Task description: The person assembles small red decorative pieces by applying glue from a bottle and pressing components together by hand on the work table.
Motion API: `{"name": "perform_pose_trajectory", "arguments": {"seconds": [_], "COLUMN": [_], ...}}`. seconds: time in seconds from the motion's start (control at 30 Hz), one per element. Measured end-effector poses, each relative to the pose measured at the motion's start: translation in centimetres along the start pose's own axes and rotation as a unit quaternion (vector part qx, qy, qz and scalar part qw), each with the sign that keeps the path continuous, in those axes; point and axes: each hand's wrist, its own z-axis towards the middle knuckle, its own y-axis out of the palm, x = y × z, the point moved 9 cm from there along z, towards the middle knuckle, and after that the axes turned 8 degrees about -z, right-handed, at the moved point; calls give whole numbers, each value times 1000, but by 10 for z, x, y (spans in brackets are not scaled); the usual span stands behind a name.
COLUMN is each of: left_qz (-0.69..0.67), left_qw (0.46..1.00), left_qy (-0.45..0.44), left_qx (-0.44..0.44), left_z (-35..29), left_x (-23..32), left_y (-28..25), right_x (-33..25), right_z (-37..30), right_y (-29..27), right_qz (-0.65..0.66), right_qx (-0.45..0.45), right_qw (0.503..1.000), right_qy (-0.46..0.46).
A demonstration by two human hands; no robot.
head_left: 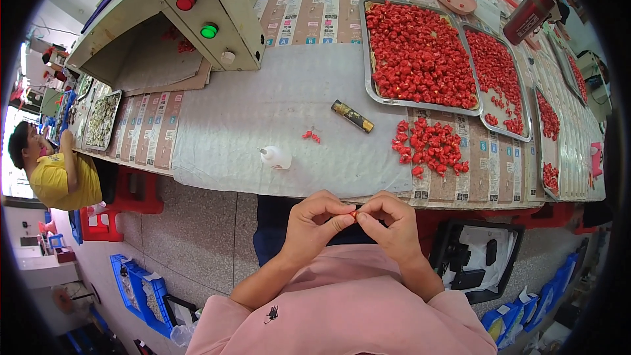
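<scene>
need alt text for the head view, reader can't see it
A person's left hand and right hand pinch a small reddish piece in front of a table. On it are a white bottle, a dark patterned cylinder, a loose pile of red pieces and a metal tray heaped with more.

The bare left hand (314, 220) and bare right hand (396, 223) come together before the chest, fingertips nearly meeting, each thumb pinched toward its bent forefinger. From short pink fabric sleeves (217, 319), the bare left forearm (268, 283) and bare right forearm (421, 277) slant inward, palms facing each other.
</scene>
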Motion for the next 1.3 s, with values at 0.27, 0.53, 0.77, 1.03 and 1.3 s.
{"name": "perform_pose_trajectory", "arguments": {"seconds": [0.27, 0.53, 0.77, 1.03, 1.3], "left_qz": [-228, -315, -257, -43, 18], "left_qw": [961, 925, 952, 999, 998], "left_qy": [-156, -213, -167, -5, 53], "left_qx": [18, 11, 18, 23, -3], "left_z": [1, -4, -3, 1, 0], "left_x": [-23, -36, -33, 0, 11], "left_y": [6, 15, 11, 10, 16], "right_x": [0, -10, -17, -22, -25], "right_z": [2, -1, -5, -8, -9], "right_y": [-7, -10, -13, -17, -17], "right_qz": [14, -10, -50, -72, -80], "right_qx": [14, 1, 13, 47, 40], "right_qw": [1000, 1000, 997, 995, 993], "right_qy": [-14, -21, -58, -57, -79]}}
